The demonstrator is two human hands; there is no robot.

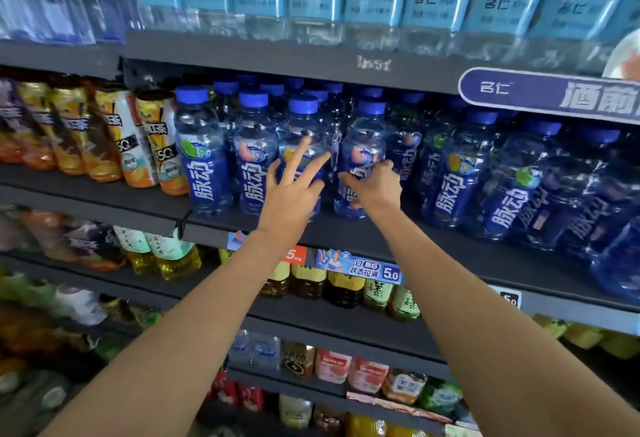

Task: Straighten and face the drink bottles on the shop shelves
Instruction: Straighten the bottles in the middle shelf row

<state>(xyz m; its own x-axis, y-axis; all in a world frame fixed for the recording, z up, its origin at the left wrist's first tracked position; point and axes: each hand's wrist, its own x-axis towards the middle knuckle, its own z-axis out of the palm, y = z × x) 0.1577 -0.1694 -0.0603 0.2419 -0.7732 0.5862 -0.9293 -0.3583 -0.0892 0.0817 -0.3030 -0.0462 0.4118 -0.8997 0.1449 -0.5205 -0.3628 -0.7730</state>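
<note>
- Middle shelf (346, 229): front row of blue-capped drink bottles, at least seven visible.
- Left hand (294, 191), fingers spread straight, touches third bottle (303, 132) from left.
- Right hand (375, 184) grips fourth bottle (363, 139), fingers curled round its label.
- Two price tags on the shelf edge below.

Left hand (294, 191) fingers splayed, right hand (375, 185) curled, gripping
</note>
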